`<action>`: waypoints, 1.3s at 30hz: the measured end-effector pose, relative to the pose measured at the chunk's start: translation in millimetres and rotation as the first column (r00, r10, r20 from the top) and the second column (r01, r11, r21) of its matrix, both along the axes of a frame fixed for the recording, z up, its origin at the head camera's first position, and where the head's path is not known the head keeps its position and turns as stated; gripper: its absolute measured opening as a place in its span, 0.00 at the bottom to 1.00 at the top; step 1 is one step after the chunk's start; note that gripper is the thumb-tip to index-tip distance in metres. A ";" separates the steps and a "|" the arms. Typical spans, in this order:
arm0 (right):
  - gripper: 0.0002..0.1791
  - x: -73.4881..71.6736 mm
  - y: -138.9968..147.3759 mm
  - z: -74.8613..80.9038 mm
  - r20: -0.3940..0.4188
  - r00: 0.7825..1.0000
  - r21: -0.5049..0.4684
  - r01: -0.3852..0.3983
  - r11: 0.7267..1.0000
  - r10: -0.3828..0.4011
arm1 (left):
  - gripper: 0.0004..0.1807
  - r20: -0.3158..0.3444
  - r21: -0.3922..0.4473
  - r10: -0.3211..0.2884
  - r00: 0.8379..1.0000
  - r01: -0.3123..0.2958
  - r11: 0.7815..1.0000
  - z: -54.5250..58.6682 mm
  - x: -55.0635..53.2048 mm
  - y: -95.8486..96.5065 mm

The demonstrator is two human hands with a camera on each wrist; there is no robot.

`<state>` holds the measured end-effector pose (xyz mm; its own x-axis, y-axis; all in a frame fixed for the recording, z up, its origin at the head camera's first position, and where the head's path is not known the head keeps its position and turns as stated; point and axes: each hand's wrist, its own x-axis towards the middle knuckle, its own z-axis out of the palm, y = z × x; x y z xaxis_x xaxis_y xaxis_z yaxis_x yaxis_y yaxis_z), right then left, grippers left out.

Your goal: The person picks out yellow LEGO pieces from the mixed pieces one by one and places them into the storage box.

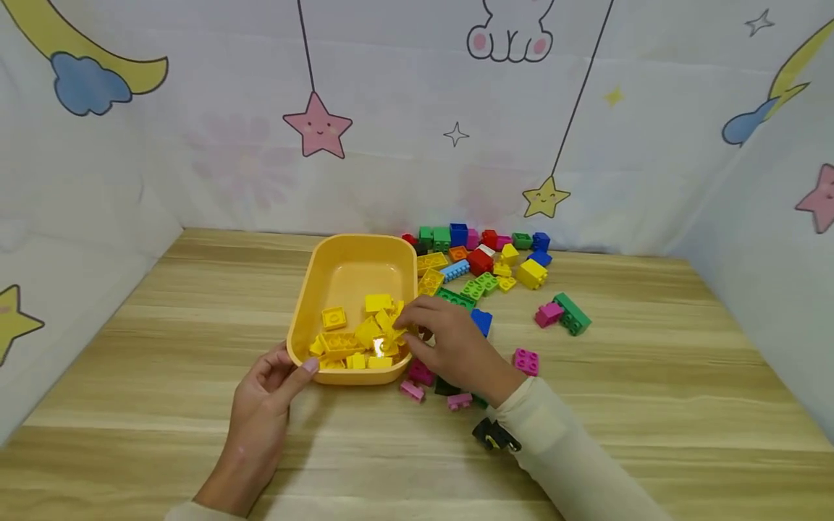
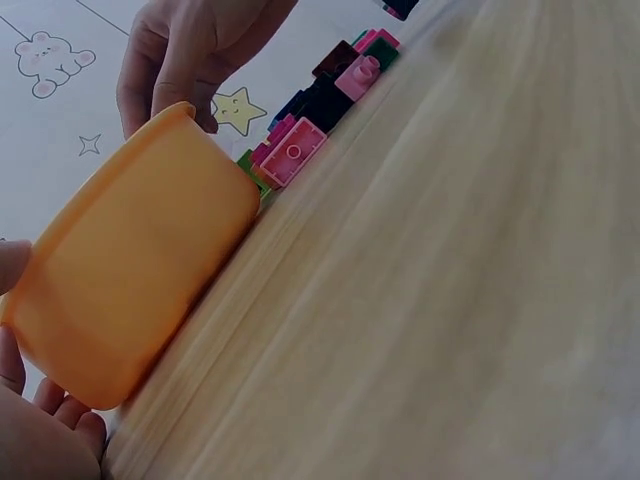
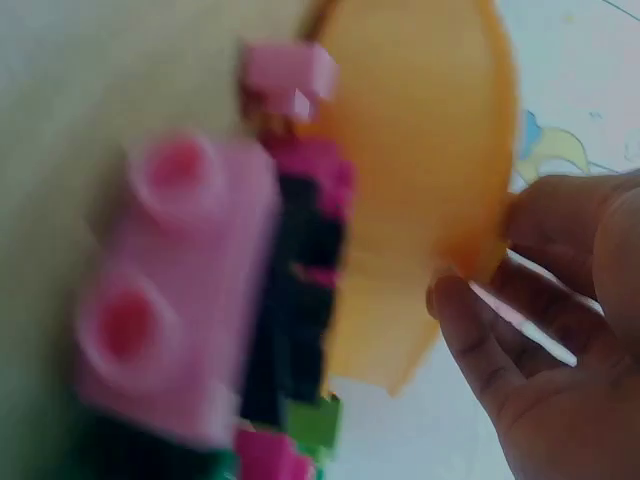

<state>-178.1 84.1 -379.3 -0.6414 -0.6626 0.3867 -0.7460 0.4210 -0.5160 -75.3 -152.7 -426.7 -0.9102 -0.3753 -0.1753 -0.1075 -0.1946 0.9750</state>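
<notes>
A yellow-orange plastic tub (image 1: 361, 250) stands on the table, with several yellow toy building bricks (image 1: 340, 344) heaped toward its near end. My left hand (image 1: 263, 409) grips its near left corner, thumb over the rim and fingers against the outer wall. Over the right side of the tub reaches my right hand (image 1: 456, 347), its bent fingertips close to the yellow bricks inside. In the right wrist view, the right thumb (image 3: 480, 345) is apart from the other fingers beside the tub wall, and no brick shows between them.
Loose bricks in several colours lie right of the tub, among them a red brick (image 1: 481, 262) and a blue brick (image 1: 481, 322). Farther right are a joined pink and green pair (image 1: 572, 315) and a magenta brick (image 1: 526, 362). A printed cloth wall (image 1: 404, 188) borders the table's back.
</notes>
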 end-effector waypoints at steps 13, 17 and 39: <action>0.14 -7.3 9.8 8.7 0.103 0.993 -0.014 0.061 0.998 -0.059 | 0.22 0.002 0.010 0.009 1.000 -0.009 1.000 3.0 -0.7 -2.5; 0.10 -22.0 20.7 7.8 0.127 0.970 -0.003 0.208 0.978 -0.206 | 0.20 -0.033 0.095 0.026 0.999 -0.023 0.995 3.6 -0.4 -6.5; 0.15 -40.7 10.5 -15.5 -0.031 0.962 0.437 0.257 0.862 -0.271 | 0.15 -0.091 0.175 0.015 0.996 0.001 0.985 2.5 4.0 -8.9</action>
<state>-218.7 94.6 -394.8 -0.8227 -0.5632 0.0776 -0.5623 0.7861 -0.2564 -71.3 -161.6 -424.2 -0.9230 -0.3524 -0.1548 -0.0178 -0.3629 0.9317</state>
